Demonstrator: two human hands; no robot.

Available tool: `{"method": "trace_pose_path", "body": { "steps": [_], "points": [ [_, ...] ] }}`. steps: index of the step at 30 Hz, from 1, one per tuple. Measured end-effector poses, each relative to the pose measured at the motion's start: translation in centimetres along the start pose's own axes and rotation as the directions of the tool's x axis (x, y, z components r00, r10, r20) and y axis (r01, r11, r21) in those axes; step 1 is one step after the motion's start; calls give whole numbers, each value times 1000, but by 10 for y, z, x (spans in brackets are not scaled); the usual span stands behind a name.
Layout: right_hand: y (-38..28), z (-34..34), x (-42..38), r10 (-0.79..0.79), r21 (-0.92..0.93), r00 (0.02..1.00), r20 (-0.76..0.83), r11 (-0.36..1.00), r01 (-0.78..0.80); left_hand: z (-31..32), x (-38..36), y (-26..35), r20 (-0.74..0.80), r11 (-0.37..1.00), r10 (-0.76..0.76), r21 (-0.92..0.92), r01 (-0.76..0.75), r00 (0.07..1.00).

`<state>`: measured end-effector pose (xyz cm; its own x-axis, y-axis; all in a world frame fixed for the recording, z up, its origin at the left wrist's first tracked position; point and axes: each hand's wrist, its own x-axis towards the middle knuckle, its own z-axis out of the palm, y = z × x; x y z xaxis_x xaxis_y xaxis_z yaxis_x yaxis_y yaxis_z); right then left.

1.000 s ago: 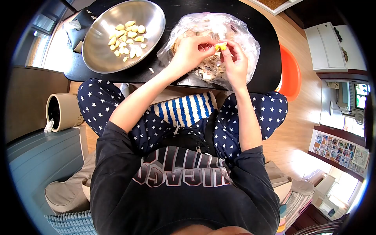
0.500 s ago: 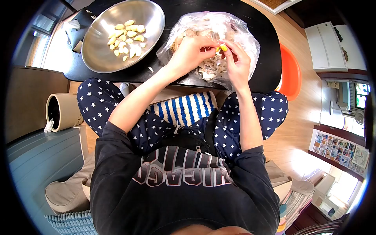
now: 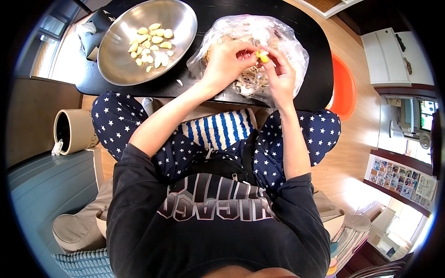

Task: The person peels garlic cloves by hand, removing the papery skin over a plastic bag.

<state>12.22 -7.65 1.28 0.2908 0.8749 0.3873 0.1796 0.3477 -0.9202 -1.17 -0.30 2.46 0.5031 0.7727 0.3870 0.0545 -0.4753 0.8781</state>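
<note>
Above a clear plastic bag (image 3: pixel 296 69) full of papery peels and garlic, both hands meet at a small yellow garlic clove (image 3: pixel 263 56). My left hand (image 3: pixel 228 62) comes from the left, fingertips pinched at the clove's left side. From the right, my right hand (image 3: pixel 280 72) holds the clove between thumb and forefinger. To the left a wide steel bowl (image 3: pixel 113 55) holds several peeled cloves (image 3: pixel 157 39), gathered toward its right side. One small white scrap (image 3: pixel 179 82) lies on the black table (image 3: pixel 213 9) between bowl and bag.
An orange seat (image 3: pixel 344 85) stands beyond the table's right edge. Behind the bowl at the far left is a dark tissue box (image 3: pixel 95 30). A blue-striped cloth (image 3: pixel 218 129) lies between the knees, and a beige bin (image 3: pixel 76 132) stands at the left.
The yellow clove has turned and shifted slightly down between the fingertips. Both hands remain nearly in place, and the bowl appears shifted very slightly right in the view.
</note>
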Motion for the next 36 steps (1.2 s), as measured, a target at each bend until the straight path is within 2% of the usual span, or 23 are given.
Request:
{"method": "trace_pose_path", "body": {
  "steps": [2,4,5,7,11,13,17,19,23,25,26,28,29,31,32,34,36],
  "points": [
    [0,1,-1,11,18,1000,-16,1000,-11,1,0,1,-4,1000,11,15,-11,1000],
    [-1,-2,-2,48,-35,998,-37,998,-49,2,-1,3,-18,996,-94,5,94,995],
    [0,-4,-1,48,-35,998,-37,998,-49,2,0,0,-18,996,-94,5,95,995],
    [2,-7,1,68,65,993,-95,996,-62,1,3,-10,-45,994,-101,41,103,994],
    [1,-6,3,92,97,986,-138,992,-79,4,6,-19,-30,994,-9,106,13,1000],
    [1,-6,3,95,87,983,-159,993,-82,3,6,-14,124,996,-87,11,86,989],
    [2,-6,2,143,86,974,-175,988,-130,0,5,-5,200,989,-147,23,145,969],
    [0,-3,1,122,62,975,-183,992,-113,1,4,-8,194,977,-183,-70,199,964],
    [3,-2,-1,62,-6,979,-195,998,-65,0,5,-10,180,974,-185,-99,205,966],
    [3,-3,-2,-2,-128,981,-192,992,-23,-2,5,-8,219,962,-205,-135,238,954],
    [4,-4,-1,-1,-127,981,-192,992,-24,-2,5,-10,220,962,-206,-135,238,954],
    [5,-6,0,-175,-322,978,-117,938,129,0,4,-15,237,937,-231,-207,281,944],
    [4,-6,0,-175,-322,978,-117,938,129,0,4,-16,237,937,-231,-207,281,944],
    [-1,-6,0,-248,-389,966,-66,898,204,1,4,-18,279,851,-354,-300,432,893],
    [0,-7,1,-248,-388,967,-66,899,204,1,5,-18,279,851,-355,-299,432,892],
    [1,-9,1,-204,-354,977,-59,920,171,0,5,-17,322,760,-429,-376,530,844],
    [-1,-11,3,-223,-384,974,-35,903,192,0,6,-18,334,767,-428,-358,533,840]
  ]
}}
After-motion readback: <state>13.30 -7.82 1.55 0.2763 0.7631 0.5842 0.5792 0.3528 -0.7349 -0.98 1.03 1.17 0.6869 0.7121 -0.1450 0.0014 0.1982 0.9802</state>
